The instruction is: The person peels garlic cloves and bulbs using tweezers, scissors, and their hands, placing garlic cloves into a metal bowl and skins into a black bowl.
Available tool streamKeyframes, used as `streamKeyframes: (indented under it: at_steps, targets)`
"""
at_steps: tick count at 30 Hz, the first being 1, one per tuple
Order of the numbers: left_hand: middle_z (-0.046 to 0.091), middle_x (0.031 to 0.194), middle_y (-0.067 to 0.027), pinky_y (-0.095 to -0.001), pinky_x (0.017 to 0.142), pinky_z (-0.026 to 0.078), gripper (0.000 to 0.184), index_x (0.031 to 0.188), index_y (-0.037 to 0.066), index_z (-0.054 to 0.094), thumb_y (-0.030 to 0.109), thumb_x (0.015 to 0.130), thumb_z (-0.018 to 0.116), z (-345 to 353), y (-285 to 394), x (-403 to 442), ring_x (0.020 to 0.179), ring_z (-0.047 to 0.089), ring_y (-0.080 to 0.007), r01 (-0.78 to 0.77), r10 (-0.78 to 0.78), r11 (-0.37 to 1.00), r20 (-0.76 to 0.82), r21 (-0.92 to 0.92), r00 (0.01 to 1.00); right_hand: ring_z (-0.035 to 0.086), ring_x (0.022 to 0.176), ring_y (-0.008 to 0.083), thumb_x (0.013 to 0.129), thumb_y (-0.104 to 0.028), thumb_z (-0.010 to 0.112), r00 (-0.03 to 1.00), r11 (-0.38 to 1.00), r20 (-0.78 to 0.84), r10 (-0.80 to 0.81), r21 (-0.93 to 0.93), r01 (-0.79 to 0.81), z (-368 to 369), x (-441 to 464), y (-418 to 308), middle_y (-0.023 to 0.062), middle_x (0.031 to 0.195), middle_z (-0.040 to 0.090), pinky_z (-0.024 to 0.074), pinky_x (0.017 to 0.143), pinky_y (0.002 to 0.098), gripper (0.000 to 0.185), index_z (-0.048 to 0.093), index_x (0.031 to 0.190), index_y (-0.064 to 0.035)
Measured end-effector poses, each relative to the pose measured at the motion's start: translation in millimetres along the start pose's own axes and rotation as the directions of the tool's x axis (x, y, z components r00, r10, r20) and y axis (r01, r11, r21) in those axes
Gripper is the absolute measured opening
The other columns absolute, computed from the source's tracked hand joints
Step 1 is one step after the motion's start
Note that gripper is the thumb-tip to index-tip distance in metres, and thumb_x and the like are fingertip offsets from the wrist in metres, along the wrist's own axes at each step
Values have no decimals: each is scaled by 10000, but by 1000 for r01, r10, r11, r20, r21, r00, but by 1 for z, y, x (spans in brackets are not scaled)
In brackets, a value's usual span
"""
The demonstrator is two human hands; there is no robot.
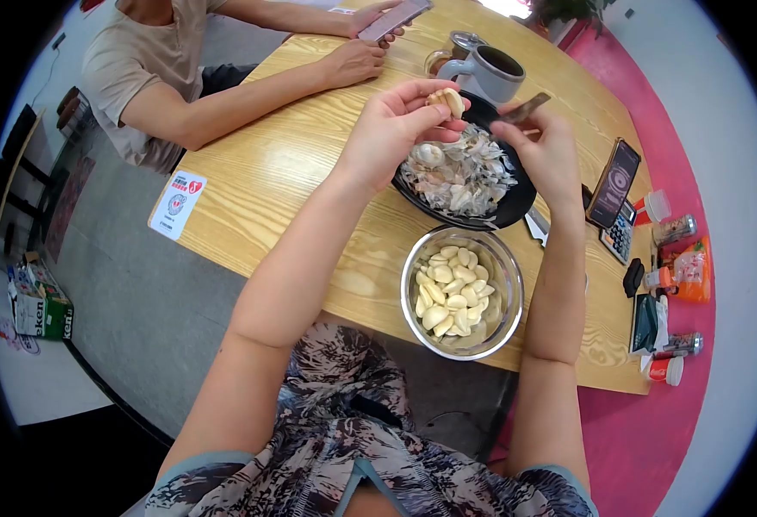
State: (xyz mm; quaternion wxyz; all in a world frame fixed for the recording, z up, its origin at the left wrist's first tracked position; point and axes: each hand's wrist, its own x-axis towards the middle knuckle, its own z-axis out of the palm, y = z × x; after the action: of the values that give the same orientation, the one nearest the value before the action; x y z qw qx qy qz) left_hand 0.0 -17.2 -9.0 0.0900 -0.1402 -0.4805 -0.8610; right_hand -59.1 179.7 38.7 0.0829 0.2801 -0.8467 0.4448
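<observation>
Fingers of the left hand (pixel 387 129) are closed in a narrow pinch on a piece of garlic (pixel 447 103), held above the far left edge of a black bowl; can't tell if it's one clove or several. Right hand (pixel 549 146) is just beside it, fingers curled around a short flat blade-like tool (pixel 529 107), which angles up and away to the right; blurred, exact type unclear. Tool and garlic are apart. Black bowl (pixel 521 196) under both hands carries a heap of papery garlic skins (pixel 469 177). Stainless steel bowl (pixel 514 302) is on the near side of it, close to the table edge, with peeled garlic cloves (pixel 454 289) inside. Knife blade (pixel 537 226) lies on the table by the right forearm, partly hidden. Gray mug (pixel 487 79) with dark contents is just past the black bowl, lidded glass jar (pixel 465 40) behind it. Right side of the wooden table (pixel 301 172): propped smartphone (pixel 615 183), calculator (pixel 617 237) next to it, orange packet (pixel 694 271) further out. Far left: another person's hands (pixel 353 65) hold a phone (pixel 394 20); printed QR card (pixel 177 205) sits at the table's left corner.
</observation>
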Motion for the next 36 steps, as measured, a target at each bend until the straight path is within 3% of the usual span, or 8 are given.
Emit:
streamKeyframes:
  at_steps: [2, 5, 7, 16, 28, 33, 35, 36]
  targets:
    - [658, 1029, -135, -274, 792, 548, 312, 1196, -15, 549, 99, 908, 586, 2, 1, -1, 874, 658, -160, -63, 61, 993, 19, 98, 998, 625, 728, 106, 790, -102, 723, 1000, 999, -27, 9, 35, -8, 8, -2, -16, 63, 829, 693, 480, 674, 240, 213, 670, 965, 6]
    - [664, 1003, -124, -269, 766, 558, 296, 1177, -16, 563, 56, 893, 596, 6, 1, -2, 844, 664, -156, -72, 72, 990, 6, 121, 997, 642, 760, 111, 787, -54, 716, 949, 917, -215, -231, 277, 286, 19, -6, -29, 63, 828, 693, 490, 706, 236, 176, 674, 946, 7]
    - [664, 996, -121, -263, 760, 561, 288, 1168, -19, 567, 42, 889, 598, 8, 0, -3, 839, 667, -158, -68, 67, 992, 12, 108, 998, 655, 781, 116, 782, -3, 707, 877, 859, -256, -407, 219, 463, 24, -7, -29, 67, 842, 695, 500, 717, 237, 152, 678, 930, 11]
    - [661, 956, -125, -264, 746, 576, 248, 1120, -65, 568, 34, 895, 601, 10, -3, -5, 825, 672, -171, -36, 36, 996, 9, 82, 999, 657, 715, 142, 764, 8, 710, 784, 817, -253, -566, -50, 574, 27, -10, -31, 80, 841, 695, 504, 668, 240, 93, 691, 854, 21]
    - [648, 1049, -125, -269, 880, 532, 244, 1119, -43, 587, 67, 901, 583, -4, 1, 1, 946, 648, -177, 54, -63, 990, -68, -131, 996, 647, 772, 125, 795, 3, 700, 973, 855, -95, -212, 464, 232, 3, -14, -34, 77, 830, 687, 502, 698, 230, 121, 666, 907, 34]
    - [647, 1058, -135, -281, 903, 522, 211, 1086, -32, 595, 63, 897, 587, -7, 4, 3, 968, 640, -187, 33, -47, 986, -87, -163, 995, 645, 764, 130, 818, -26, 680, 958, 840, -201, -202, 468, 276, -15, -7, -25, 81, 845, 685, 501, 708, 241, 131, 664, 935, 31]
    - [649, 1048, -122, -274, 886, 522, 228, 1100, -26, 594, 66, 892, 600, -5, 4, 2, 956, 639, -178, 42, -54, 989, -86, -145, 995, 636, 744, 123, 818, -70, 686, 985, 868, -79, -155, 465, 174, -16, 1, -12, 69, 838, 688, 494, 696, 248, 153, 671, 946, 12]
    - [651, 1037, -110, -267, 869, 523, 245, 1113, -19, 593, 69, 886, 613, -4, 3, 1, 945, 637, -169, 51, -62, 990, -87, -128, 994, 624, 733, 110, 810, -114, 699, 994, 970, 63, -87, 235, 70, -13, 0, -6, 51, 829, 689, 483, 683, 250, 177, 680, 953, -11]
